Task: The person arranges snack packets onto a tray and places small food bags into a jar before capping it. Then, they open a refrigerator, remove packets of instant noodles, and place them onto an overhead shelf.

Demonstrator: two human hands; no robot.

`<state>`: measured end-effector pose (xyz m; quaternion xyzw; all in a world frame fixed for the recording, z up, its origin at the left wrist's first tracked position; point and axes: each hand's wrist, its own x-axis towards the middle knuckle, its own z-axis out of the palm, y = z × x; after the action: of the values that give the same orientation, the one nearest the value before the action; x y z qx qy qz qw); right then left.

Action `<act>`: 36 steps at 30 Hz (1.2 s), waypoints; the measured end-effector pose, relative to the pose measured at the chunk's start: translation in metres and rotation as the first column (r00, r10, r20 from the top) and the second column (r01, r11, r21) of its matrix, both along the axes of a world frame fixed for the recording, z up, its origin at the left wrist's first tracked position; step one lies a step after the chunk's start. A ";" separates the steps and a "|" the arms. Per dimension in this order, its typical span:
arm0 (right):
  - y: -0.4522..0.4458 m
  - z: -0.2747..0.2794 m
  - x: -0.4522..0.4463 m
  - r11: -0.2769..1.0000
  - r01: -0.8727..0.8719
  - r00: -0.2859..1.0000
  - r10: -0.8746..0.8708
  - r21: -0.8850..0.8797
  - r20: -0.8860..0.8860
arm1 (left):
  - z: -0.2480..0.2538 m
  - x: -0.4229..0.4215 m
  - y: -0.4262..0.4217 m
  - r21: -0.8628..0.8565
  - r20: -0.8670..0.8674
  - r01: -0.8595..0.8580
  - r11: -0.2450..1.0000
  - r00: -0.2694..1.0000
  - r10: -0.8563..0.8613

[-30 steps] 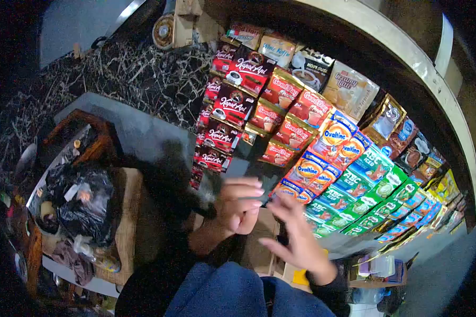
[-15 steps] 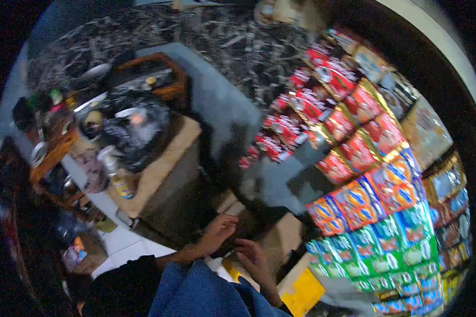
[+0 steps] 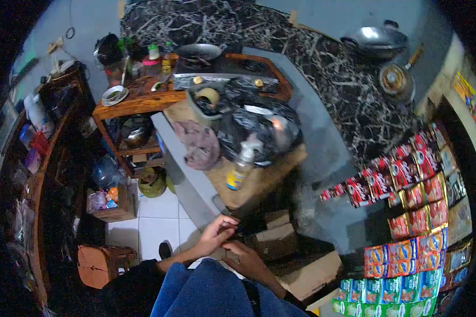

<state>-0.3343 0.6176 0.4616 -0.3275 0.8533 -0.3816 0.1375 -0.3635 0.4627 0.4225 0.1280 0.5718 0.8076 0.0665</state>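
Note:
My left hand is in front of my lap, its fingers loosely bent and a little apart, with nothing visible in them. Just below it, my right hand points its fingers toward the left wrist; the two hands are close together or touching, which I cannot tell. Beyond them is the corner of a grey counter covered with a cardboard sheet. A spray bottle with a yellow and blue label stands on it, beside a crumpled cloth and a black plastic bag.
Open cardboard boxes stand close by on the right. Strips of sachets hang at the far right. A stove with a pan is at the back. A wok hangs on the wall. Wooden shelves line the left.
My view has swung and levelled, bringing the stove, left shelves and hanging wok into clearer sight. My hands have drawn closer together.

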 end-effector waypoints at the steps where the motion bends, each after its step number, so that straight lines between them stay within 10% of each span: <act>1: -0.015 -0.010 0.000 1.000 -0.018 1.000 0.018 0.000 -0.006 | -0.002 0.000 -0.014 -0.065 -0.006 -0.005 0.998 1.000 0.005; 10: -0.214 -0.010 -0.057 0.999 0.020 0.998 -0.018 0.028 -0.066 | 0.017 -0.025 -0.236 -0.485 -0.273 -0.096 0.869 0.961 -0.045; 13: -0.269 -0.004 -0.082 0.999 -0.019 0.998 0.016 -0.049 -0.061 | 0.007 -0.038 -0.311 -0.730 -0.309 -0.294 0.617 0.947 0.085; 23: -0.341 -0.015 -0.160 0.986 0.164 0.968 -0.157 0.019 -0.196 | -0.025 -0.109 -0.370 -0.698 -0.317 -0.391 0.600 0.920 0.230; 33: -0.359 -0.034 -0.278 0.826 0.459 0.785 -0.549 -0.327 -0.286 | 0.009 -0.266 -0.346 -0.733 -0.578 -0.476 0.487 0.812 -0.076; 36: -0.372 -0.030 -0.285 0.794 0.584 0.709 -0.600 -0.167 -0.371 | -0.014 -0.300 -0.340 -0.688 -0.659 -0.518 0.508 0.739 -0.140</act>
<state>-0.6190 0.2451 0.4313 -0.1111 0.9150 -0.3449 -0.1777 -0.6635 0.1223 0.4082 0.2784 0.8834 0.3333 -0.1760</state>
